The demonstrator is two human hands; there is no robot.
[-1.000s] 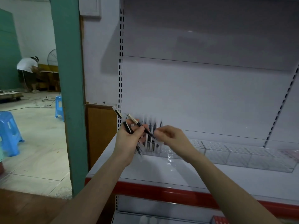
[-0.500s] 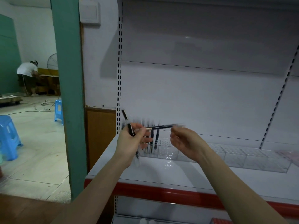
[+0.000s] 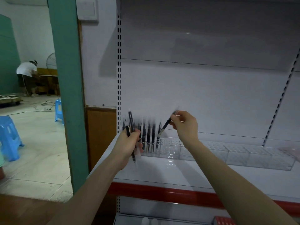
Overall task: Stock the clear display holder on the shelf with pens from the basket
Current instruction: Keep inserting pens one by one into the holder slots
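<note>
Right hand (image 3: 184, 124) pinches a pen (image 3: 165, 125), tip slanted down over the holder (image 3: 203, 151) on the shelf (image 3: 162, 171). Left hand (image 3: 129, 143) grips spares (image 3: 131, 125) (basket unseen). Step: insertion. Next, likely: straighten the pen, seat it beside the standing row (image 3: 148, 135).

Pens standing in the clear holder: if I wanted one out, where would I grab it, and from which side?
Pinch the top end of a standing pen, coming down from above. The pens stand upright, lower ends sunk in the clear holder, packed close side by side, so only the tops are free.
</note>
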